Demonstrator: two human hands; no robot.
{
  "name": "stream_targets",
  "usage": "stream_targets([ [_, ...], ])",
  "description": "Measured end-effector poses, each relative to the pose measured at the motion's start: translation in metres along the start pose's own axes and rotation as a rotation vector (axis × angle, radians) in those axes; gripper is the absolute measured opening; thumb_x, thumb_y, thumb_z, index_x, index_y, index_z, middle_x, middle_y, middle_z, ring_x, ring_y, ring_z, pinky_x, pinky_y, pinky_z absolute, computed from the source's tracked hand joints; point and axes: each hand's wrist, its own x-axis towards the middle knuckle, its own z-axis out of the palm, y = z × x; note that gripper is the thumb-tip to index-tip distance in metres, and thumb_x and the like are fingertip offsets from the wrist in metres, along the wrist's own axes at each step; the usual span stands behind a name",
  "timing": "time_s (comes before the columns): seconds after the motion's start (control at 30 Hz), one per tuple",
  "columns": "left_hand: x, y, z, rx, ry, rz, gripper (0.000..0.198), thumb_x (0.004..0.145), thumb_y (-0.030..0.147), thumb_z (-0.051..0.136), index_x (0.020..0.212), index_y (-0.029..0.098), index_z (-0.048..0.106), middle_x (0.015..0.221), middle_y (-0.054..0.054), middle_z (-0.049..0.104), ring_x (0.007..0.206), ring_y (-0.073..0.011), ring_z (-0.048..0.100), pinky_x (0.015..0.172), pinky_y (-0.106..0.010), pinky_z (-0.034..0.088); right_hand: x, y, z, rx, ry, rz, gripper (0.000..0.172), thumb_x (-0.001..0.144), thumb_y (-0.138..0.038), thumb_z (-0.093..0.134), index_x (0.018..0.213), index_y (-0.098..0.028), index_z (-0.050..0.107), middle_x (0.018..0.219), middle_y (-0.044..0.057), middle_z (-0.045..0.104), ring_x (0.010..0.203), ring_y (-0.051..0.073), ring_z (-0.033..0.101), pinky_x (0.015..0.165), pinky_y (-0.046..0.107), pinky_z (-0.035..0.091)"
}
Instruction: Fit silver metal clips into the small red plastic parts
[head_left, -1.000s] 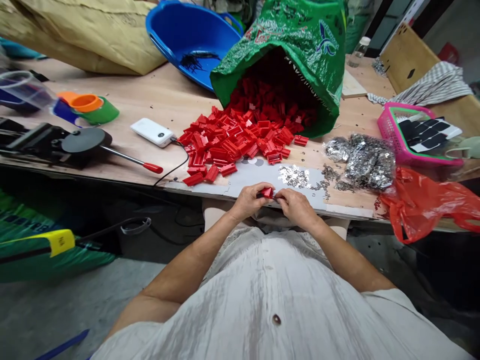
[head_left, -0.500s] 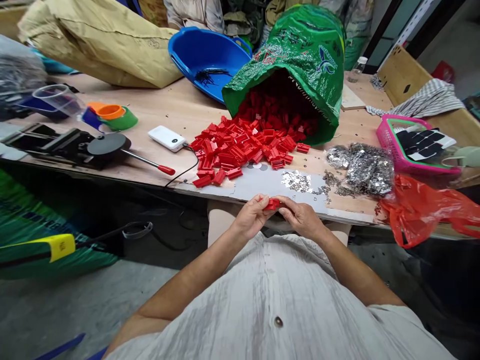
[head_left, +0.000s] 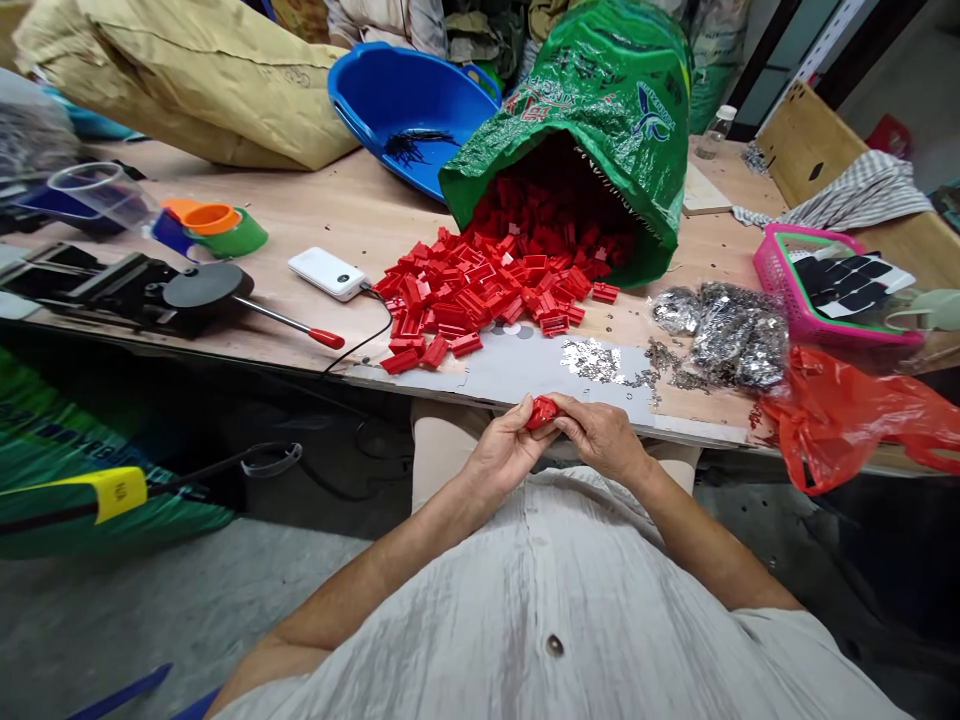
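Close to my body, just off the table's front edge, a small red plastic part (head_left: 541, 411) is held between both hands. My left hand (head_left: 506, 446) is closed on its left side, thumb on top. From the right, the fingertips of my right hand (head_left: 602, 436) pinch the same part, and they cover some of it. Beyond the hands lies a heap of red plastic parts (head_left: 480, 290), spilling from the mouth of a green woven sack (head_left: 600, 90). A small pile of shiny metal pieces (head_left: 592, 360) lies on the grey sheet (head_left: 510, 375) right ahead.
On the left are a black lever tool (head_left: 202, 287) with a red-tipped handle and a white power bank (head_left: 328, 273) with a cable. A blue basin (head_left: 360, 95) stands behind. To the right sit bagged metal pieces (head_left: 739, 335), a pink basket (head_left: 772, 265) and a red plastic bag (head_left: 847, 420).
The red part has turned between my fingers and shows a different side. Both hands stay in nearly the same place. The view has shifted slightly.
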Motion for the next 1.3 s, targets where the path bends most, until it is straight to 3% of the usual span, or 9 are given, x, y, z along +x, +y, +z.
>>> stream_targets([
  [0.33,0.003,-0.008,-0.002,-0.001,-0.005,0.035,0.017,0.090,0.018,0.061,0.075,0.012,0.066,0.083,-0.004,0.067,0.080,-0.0122,0.065,0.087,-0.028,0.056,-0.006,0.008,0.020,0.044,0.107,0.068,0.041,0.103,-0.039,0.032,0.127,-0.026,0.062,0.110,0.005,0.074,0.089,0.019,0.069,0.079,0.027,0.048],
  [0.63,0.006,-0.015,-0.003,0.017,0.031,0.018,0.013,0.086,0.019,0.066,0.076,0.012,0.067,0.083,-0.005,0.069,0.079,-0.0137,0.066,0.086,-0.030,0.056,-0.010,0.012,0.019,-0.018,0.077,0.049,0.042,0.103,-0.040,0.030,0.123,-0.021,0.062,0.098,0.007,0.074,0.084,0.020,0.067,0.080,0.029,0.045],
  [0.8,0.008,-0.018,-0.004,0.029,0.043,0.029,0.010,0.085,0.018,0.067,0.077,0.013,0.067,0.083,-0.004,0.070,0.080,-0.0135,0.068,0.095,-0.032,0.054,-0.009,0.010,0.024,0.203,0.152,0.083,0.040,0.103,-0.037,0.030,0.119,-0.024,0.065,0.108,0.005,0.073,0.092,0.017,0.068,0.082,0.026,0.048],
  [0.93,0.010,-0.020,-0.014,0.050,0.075,-0.024,0.009,0.086,0.018,0.066,0.079,0.013,0.065,0.084,-0.005,0.071,0.086,-0.0181,0.071,0.099,-0.039,0.053,-0.012,0.014,0.017,0.287,0.148,0.172,0.038,0.102,-0.038,0.033,0.123,-0.025,0.062,0.101,0.002,0.074,0.090,0.017,0.069,0.080,0.026,0.049],
  [1.03,0.018,-0.021,-0.032,0.101,0.200,-0.122,0.009,0.087,0.018,0.064,0.080,0.013,0.063,0.085,-0.009,0.071,0.094,-0.0238,0.072,0.096,-0.043,0.055,-0.019,0.031,0.001,0.221,0.201,0.304,0.038,0.101,-0.040,0.035,0.123,-0.024,0.062,0.091,0.003,0.074,0.079,0.018,0.068,0.072,0.026,0.047],
  [1.13,0.036,-0.024,-0.052,0.177,0.384,-0.190,0.007,0.088,0.011,0.058,0.082,0.013,0.061,0.085,-0.011,0.071,0.089,-0.0229,0.072,0.088,-0.041,0.059,-0.028,0.062,-0.019,0.090,0.310,0.423,0.033,0.099,-0.039,0.041,0.113,-0.021,0.064,0.091,0.005,0.072,0.080,0.020,0.066,0.070,0.028,0.046],
  [1.2,0.050,-0.027,-0.062,0.213,0.427,-0.203,0.014,0.086,0.002,0.054,0.082,0.013,0.062,0.083,-0.010,0.071,0.084,-0.0207,0.072,0.085,-0.038,0.060,-0.033,0.083,-0.030,-0.025,0.356,0.470,0.024,0.095,-0.033,0.048,0.105,-0.020,0.066,0.095,0.007,0.071,0.086,0.022,0.065,0.073,0.029,0.045],
  [1.3,0.067,-0.030,-0.072,0.243,0.414,-0.205,0.020,0.079,-0.006,0.055,0.080,0.012,0.064,0.081,-0.010,0.070,0.079,-0.0201,0.071,0.083,-0.035,0.059,-0.036,0.104,-0.037,-0.172,0.315,0.500,0.018,0.091,-0.027,0.054,0.100,-0.021,0.068,0.100,0.007,0.069,0.088,0.022,0.063,0.074,0.031,0.044],
])
